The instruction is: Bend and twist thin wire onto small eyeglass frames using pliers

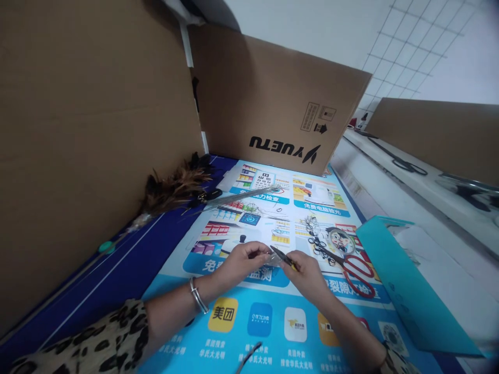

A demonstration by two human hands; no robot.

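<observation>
In the middle of the head view, my right hand (306, 275) is wrapped round pliers (283, 255) with dark jaws and a bit of yellow on the handle. Their tip points up and left toward my left hand (246, 262), whose thumb and fingers are pinched together. Between the two hands shows a small clear, shiny piece (272, 261), which looks like plastic; its exact kind is too small to make out. The left fingertips meet at its edge, close to the plier jaws. Both hands are just above the printed mat (175, 288).
Right of my hands lie red-handled scissors (356, 272) beside a cluster of small black loops (317, 244). A bundle of thin wires (249, 195) lies beyond. Brown feathers (175, 184) rest at left against a cardboard wall (93, 130). A teal box (421, 296) stands at right.
</observation>
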